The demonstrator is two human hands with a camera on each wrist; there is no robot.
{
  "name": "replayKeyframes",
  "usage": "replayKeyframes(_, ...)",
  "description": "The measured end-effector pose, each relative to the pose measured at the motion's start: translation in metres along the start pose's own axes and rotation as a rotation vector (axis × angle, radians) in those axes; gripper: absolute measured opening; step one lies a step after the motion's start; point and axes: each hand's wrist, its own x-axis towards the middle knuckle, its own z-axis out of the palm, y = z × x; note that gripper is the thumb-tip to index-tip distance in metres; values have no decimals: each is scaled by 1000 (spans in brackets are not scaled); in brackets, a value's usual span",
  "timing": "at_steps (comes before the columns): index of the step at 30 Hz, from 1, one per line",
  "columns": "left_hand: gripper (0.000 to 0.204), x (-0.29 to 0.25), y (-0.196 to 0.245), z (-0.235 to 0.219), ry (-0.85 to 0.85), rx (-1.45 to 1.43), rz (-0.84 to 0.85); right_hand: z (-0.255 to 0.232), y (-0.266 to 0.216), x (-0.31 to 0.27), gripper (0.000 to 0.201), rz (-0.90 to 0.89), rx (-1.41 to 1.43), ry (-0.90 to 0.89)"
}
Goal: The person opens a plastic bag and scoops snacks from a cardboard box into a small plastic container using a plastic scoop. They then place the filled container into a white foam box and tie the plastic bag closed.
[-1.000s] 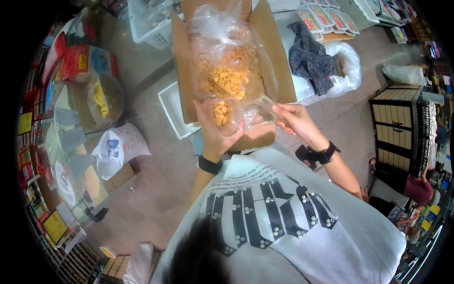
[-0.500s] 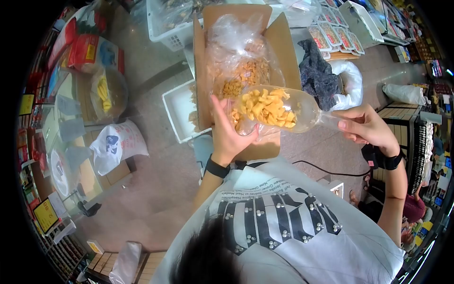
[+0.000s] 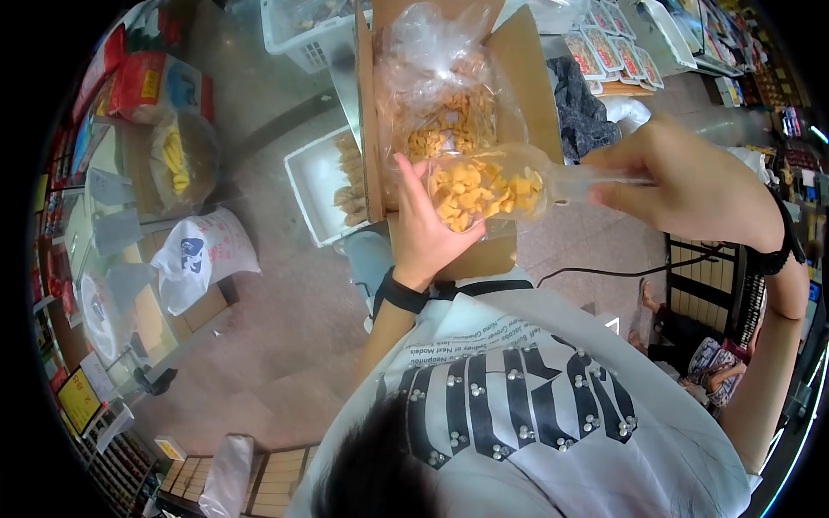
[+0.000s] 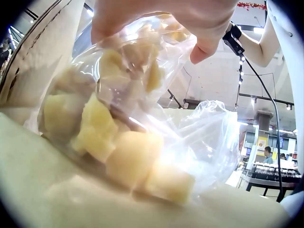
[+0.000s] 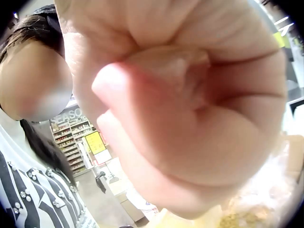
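Observation:
My left hand [image 3: 429, 231] grips a small clear plastic bag [image 3: 471, 220] in front of my chest. In the left wrist view the bag [image 4: 128, 128] holds yellow snack pieces, with my fingers [image 4: 204, 28] curled over its top. My right hand [image 3: 630, 186] grips the handle of a clear plastic scoop [image 3: 496, 186] full of yellow pieces, its mouth against the bag. The right wrist view shows only my fist [image 5: 180, 104], closed tight. Just beyond the hands stands an open cardboard box [image 3: 544, 95], its clear liner bag [image 3: 445, 99] filled with the same snacks.
A white tray [image 3: 313, 186] with brown pieces sits left of the box, with a white crate [image 3: 298, 30] behind it. A dark cloth [image 3: 580, 112] lies at the right. On the floor at left is a white sack [image 3: 203, 255]. Shelves and packaged goods surround me.
The scoop has come up out of the box full of yellow pieces and now tips toward the bag in my left hand. My right hand rose and moved out to the right.

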Motion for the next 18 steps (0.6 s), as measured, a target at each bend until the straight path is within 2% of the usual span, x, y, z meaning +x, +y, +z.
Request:
replayKeyframes(6,123,-1,-2,1,-10,-74,-41,-14,-19,-1,26,-6,-95,-124)
replayKeyframes(10,123,1,0,-2,4,-63,-13,-10,-21,-12,29,-3,-105,-36)
replayKeyframes(15,124,-2,-3,-1,22,-72,-23,-11,-30,-21,32,-54,-159,-35)
replayKeyframes(18,122,-1,-4,2,46,-72,3,-4,-27,-30,34,-89,-145,55)
